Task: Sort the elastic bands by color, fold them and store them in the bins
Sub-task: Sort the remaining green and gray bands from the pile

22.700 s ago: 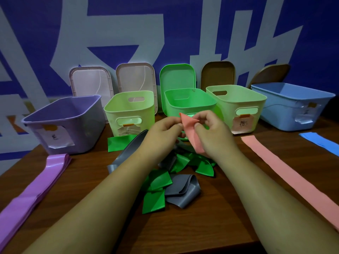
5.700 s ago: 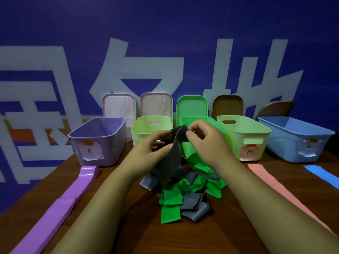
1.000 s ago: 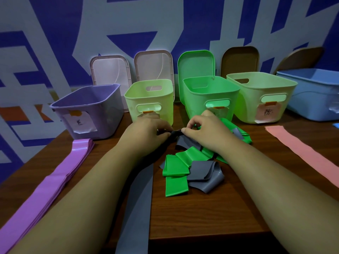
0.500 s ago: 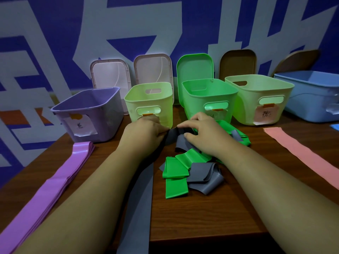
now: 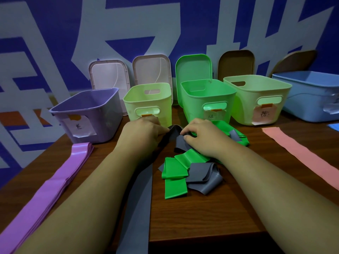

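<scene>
The long grey elastic band [image 5: 141, 204] trails under the left forearm and over the desk [image 5: 201, 217] edge. Its hanging weight could pull the fold apart, or it could snag the tangled pile of green and grey bands [image 5: 181, 173]. The left hand [image 5: 145, 132] and right hand [image 5: 203, 136] each pinch the band's far end, which sits between the two grips.

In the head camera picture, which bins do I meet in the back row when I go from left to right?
purple bin → small pale green bin → bright green bin → larger pale green bin → blue bin
</scene>
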Available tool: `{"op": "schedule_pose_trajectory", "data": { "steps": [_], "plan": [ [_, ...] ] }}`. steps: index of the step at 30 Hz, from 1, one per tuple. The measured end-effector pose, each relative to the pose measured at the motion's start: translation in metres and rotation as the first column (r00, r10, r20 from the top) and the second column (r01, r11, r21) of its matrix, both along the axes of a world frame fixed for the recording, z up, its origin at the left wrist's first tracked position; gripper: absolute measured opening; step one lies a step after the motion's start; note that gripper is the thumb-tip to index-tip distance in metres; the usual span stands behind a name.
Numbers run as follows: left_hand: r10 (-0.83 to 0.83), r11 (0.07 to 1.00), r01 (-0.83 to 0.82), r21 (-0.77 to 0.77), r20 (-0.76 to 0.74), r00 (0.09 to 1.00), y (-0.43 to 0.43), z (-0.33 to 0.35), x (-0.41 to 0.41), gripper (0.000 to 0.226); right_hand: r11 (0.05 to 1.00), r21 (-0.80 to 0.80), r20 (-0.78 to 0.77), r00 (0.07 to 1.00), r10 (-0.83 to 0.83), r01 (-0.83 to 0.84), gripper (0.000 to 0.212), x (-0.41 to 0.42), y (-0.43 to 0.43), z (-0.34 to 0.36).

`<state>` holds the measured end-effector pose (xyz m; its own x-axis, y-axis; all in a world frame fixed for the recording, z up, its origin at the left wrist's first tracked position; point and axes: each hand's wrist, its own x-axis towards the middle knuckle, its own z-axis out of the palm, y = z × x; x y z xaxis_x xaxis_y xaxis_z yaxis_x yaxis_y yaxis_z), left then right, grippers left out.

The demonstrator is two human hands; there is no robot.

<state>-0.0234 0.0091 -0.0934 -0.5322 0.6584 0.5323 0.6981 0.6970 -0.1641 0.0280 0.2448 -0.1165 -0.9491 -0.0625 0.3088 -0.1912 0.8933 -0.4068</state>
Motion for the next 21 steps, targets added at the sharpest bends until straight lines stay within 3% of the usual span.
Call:
{"op": "schedule_pose_trajectory", "data": {
  "steps": [8, 18, 21],
  "plan": [
    [-0.058, 0.996, 0.05, 0.075, 0.105, 0.993, 0.002, -0.004, -0.001, 0.021, 0.999, -0.024, -0.084, 0.996, 0.026, -0.028, 0.037, 0.003, -0.003, 0.004],
    [-0.178, 0.984, 0.172, 0.048, 0.167, 0.97, 0.006, -0.003, 0.002, 0.017, 0.993, 0.108, -0.166, 0.986, -0.022, 0.041, 0.016, -0.003, -0.013, -0.001],
    [-0.155, 0.987, 0.142, 0.077, 0.214, 0.964, 0.003, -0.006, -0.002, 0.02, 0.995, 0.085, -0.164, 0.986, -0.033, 0.048, 0.007, -0.002, -0.014, 0.0]
  ]
}}
